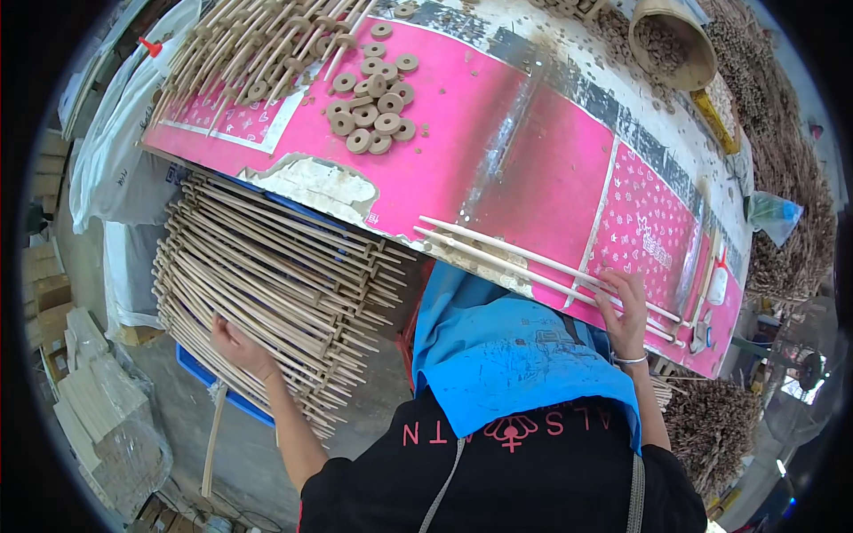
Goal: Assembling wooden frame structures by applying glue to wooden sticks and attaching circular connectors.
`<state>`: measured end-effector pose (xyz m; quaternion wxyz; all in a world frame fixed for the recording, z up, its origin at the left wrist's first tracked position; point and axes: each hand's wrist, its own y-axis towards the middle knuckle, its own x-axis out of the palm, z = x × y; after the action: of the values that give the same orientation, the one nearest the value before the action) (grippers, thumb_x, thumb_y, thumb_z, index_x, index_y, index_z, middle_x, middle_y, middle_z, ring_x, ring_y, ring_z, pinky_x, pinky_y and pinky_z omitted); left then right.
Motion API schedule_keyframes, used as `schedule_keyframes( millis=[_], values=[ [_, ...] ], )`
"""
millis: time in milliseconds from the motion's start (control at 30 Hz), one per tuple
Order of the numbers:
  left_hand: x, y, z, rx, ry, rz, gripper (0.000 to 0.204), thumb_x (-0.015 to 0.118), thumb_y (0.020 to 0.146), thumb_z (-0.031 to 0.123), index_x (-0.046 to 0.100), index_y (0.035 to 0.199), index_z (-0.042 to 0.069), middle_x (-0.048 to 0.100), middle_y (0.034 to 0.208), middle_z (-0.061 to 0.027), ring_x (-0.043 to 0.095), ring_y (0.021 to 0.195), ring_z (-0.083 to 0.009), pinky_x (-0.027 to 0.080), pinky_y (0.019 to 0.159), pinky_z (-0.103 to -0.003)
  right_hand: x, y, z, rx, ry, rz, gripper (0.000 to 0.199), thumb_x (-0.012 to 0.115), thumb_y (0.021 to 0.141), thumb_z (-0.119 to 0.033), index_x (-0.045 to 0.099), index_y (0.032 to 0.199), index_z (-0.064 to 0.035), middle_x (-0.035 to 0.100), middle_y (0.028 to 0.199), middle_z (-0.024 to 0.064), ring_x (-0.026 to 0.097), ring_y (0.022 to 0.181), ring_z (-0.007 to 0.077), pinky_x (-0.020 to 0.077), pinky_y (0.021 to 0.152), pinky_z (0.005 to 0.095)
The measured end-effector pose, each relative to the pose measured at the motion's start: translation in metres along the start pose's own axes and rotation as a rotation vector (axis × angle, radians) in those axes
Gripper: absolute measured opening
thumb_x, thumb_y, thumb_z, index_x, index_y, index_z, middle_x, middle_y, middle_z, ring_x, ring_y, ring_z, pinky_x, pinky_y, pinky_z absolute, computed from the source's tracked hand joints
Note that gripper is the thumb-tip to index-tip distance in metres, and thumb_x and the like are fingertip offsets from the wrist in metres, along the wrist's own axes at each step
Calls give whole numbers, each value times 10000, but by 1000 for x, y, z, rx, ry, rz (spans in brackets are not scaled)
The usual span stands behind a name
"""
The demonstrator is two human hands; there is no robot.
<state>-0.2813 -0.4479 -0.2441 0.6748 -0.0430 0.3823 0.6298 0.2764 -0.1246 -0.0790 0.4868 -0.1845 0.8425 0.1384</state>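
Note:
My left hand (238,346) rests over a large stack of thin wooden rods (258,266), its fingers slightly bent and apart at the left part of the stack. Small knobs or discs sit near the ends of many rods. At the table's near edge, my right hand (625,311) has its thumb and fingers around a pale wooden rod (542,259). A second rod (515,270) lies alongside it. Both reach right toward small metal fittings (682,330). A pile of round discs with centre holes (378,98) lies on the pink table (426,169).
More rods with discs (258,44) cover the table's far left. A tipped bucket (673,44) of small brown pieces is at the far right. A white glue bottle (718,284) stands right. A blue pallet (240,404) shows under the stack; a fan (795,369) is beyond the table.

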Motion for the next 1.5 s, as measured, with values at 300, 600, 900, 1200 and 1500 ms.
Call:
schedule_keyframes(
  millis=[300, 600, 900, 1200, 1500],
  values=[
    [137, 19, 273, 563, -225, -516, 419, 763, 917, 95, 698, 1331, 71, 694, 1201, -125, 642, 1135, -309, 478, 1008, -415, 8, 1, 18, -16, 22, 47, 224, 748, 879, -62, 725, 1099, -28, 671, 1062, 130, 636, 999, 307, 473, 894, 405],
    [206, 43, 331, 791, 221, -590, 329, 773, 908, 214, 729, 1218, 116, 671, 1162, -57, 654, 1085, -275, 492, 923, -429, 15, 13, 29, 105, 383, 44, 124, 756, 874, -18, 688, 977, -11, 645, 918, 103, 655, 807, 247, 503, 694, 362],
    [190, 22, 357, 212, -325, -737, 186, 714, 993, 94, 747, 1157, 11, 693, 954, -81, 702, 824, -181, 553, 751, -318, 4, 48, 26, 25, 410, 99, 100, 751, 901, 10, 700, 986, -4, 628, 862, 91, 628, 715, 192, 474, 590, 306],
    [192, -17, 360, 0, -578, -720, 174, 687, 1010, 44, 739, 1158, -31, 699, 965, -60, 703, 838, -116, 562, 758, -254, 6, 53, 34, -1, 388, 105, 100, 750, 898, -6, 701, 985, -11, 624, 853, 87, 609, 711, 202, 454, 597, 324],
    [185, -38, 374, 201, -409, -633, 169, 718, 964, 11, 749, 1129, -9, 664, 985, -90, 719, 874, -174, 597, 774, -295, 6, 54, 33, -30, 280, 109, 129, 769, 875, -21, 696, 981, -23, 634, 885, 99, 645, 780, 246, 491, 659, 363]
  ],
)
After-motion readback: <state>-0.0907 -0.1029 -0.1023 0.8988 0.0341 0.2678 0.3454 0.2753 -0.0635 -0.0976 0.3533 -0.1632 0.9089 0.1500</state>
